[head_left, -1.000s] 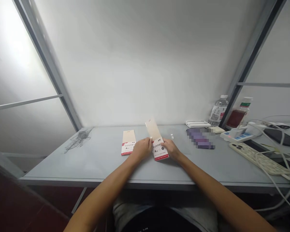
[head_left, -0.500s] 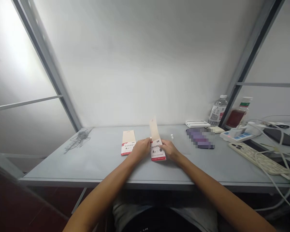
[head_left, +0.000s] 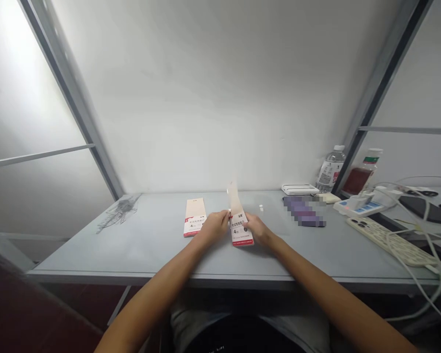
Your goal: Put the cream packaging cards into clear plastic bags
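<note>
At the centre of the frame, the left hand [head_left: 217,224] and right hand [head_left: 259,229] grip the packet [head_left: 241,234] by opposite edges, its beige top rising beyond the label. Just left, a second packet [head_left: 194,211] lies on the desk [head_left: 132,252]. Farther back, at right, stand a capped clear bottle [head_left: 330,171], its fill unclear, and a jar [head_left: 359,180], dark red low down.

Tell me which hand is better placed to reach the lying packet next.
Probably the left hand: it is nearer the lying packet; the right hand is beyond the held packet.
</note>
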{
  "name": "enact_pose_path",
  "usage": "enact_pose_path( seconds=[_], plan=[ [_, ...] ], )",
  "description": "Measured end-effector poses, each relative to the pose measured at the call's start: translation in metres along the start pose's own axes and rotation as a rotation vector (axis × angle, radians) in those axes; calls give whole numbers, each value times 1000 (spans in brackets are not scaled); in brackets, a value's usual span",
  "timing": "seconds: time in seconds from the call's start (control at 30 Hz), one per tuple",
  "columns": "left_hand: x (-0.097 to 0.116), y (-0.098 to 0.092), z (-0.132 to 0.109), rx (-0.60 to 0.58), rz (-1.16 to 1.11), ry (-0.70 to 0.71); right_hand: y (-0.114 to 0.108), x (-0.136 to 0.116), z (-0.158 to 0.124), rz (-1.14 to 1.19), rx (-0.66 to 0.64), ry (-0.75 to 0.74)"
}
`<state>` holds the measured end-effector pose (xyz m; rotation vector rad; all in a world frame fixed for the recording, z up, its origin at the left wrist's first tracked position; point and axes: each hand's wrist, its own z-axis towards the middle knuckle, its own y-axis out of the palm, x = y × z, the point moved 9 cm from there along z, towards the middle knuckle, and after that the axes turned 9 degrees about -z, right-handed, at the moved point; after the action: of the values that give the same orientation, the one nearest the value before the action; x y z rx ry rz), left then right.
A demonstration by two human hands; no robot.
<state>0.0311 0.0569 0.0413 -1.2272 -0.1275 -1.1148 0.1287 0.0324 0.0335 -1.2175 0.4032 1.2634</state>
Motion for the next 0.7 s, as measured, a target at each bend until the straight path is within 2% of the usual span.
enact_pose_path(
  seconds=[0.13,0.27,0.7],
  plan=[
    [-4,3,0,-20,-57,13,3,4,0,16,-51,8],
    [-4,4,0,-59,-130,21,5,-3,-1,-13,-76,-67],
    [-14,7,0,-69,-300,-122,8,-1,-2,50,-42,-76]
  ],
)
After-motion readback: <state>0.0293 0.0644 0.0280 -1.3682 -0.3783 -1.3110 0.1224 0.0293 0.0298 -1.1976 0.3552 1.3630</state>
